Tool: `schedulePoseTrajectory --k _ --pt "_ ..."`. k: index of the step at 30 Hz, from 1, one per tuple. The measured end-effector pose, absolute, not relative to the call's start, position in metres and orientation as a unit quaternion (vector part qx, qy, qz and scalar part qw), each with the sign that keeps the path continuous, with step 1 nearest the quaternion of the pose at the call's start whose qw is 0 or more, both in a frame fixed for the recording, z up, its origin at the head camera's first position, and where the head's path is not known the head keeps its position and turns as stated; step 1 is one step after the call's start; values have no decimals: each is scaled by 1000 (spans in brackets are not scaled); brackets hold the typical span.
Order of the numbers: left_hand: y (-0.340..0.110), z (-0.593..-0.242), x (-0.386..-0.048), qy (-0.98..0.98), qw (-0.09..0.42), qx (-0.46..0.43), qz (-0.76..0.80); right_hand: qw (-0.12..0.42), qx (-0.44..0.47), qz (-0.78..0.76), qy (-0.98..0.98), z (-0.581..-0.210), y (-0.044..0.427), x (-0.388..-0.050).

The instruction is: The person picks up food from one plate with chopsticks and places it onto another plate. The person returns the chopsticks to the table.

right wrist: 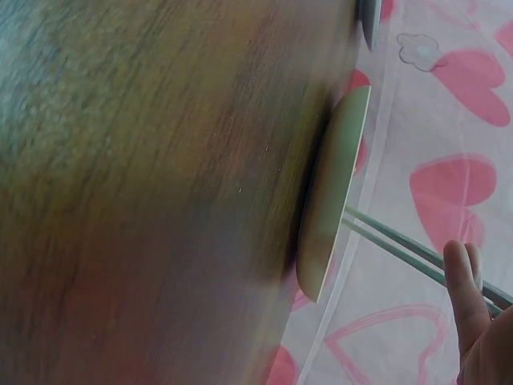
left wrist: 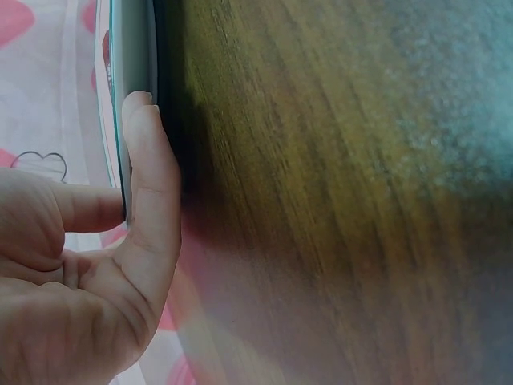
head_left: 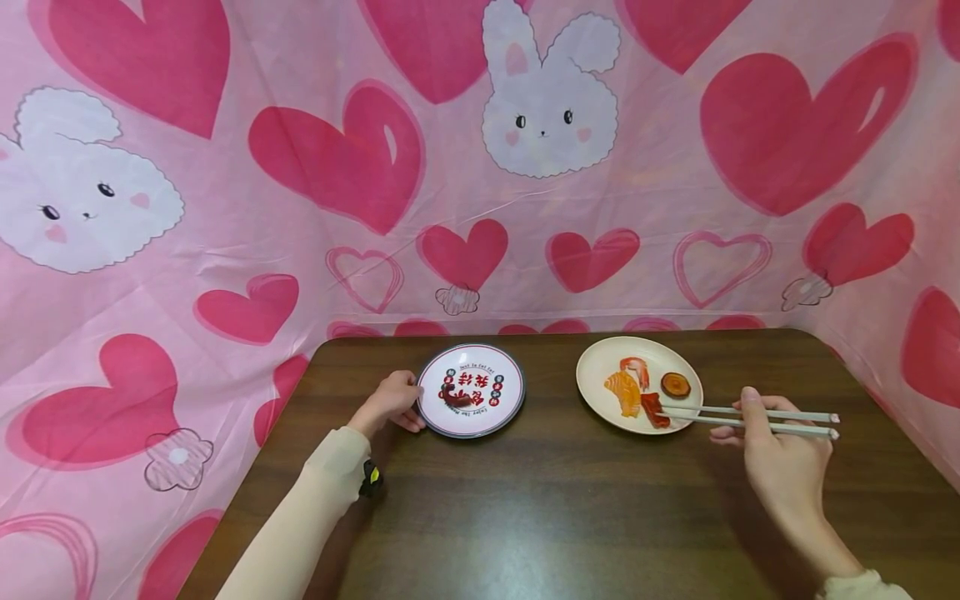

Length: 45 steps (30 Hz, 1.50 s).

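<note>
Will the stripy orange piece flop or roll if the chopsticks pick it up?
The stripy orange piece looks thin, so it might flop. It probably won't roll, lying flat on the cream plate. It could slip between such narrow chopsticks.

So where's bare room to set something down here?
The widest bare patch of table lies in front of the printed plate and cream plate, between left sleeve and right hand. A smaller one separates the plates. It's crowded on the cream plate, with food and chopsticks, and at the printed plate's left rim, gripped by the left hand.
</note>
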State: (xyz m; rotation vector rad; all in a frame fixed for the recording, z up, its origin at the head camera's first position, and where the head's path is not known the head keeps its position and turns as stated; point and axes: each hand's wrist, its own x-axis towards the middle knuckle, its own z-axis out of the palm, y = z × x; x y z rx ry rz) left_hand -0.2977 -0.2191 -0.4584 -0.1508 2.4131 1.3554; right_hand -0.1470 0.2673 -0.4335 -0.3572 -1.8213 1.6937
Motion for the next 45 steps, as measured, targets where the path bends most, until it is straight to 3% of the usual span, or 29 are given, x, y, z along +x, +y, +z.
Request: schedulePoseTrajectory --k 45 --pt "-218 -457 -296 858 177 -52 479 308 -98 700 -637 -439 263 -147"
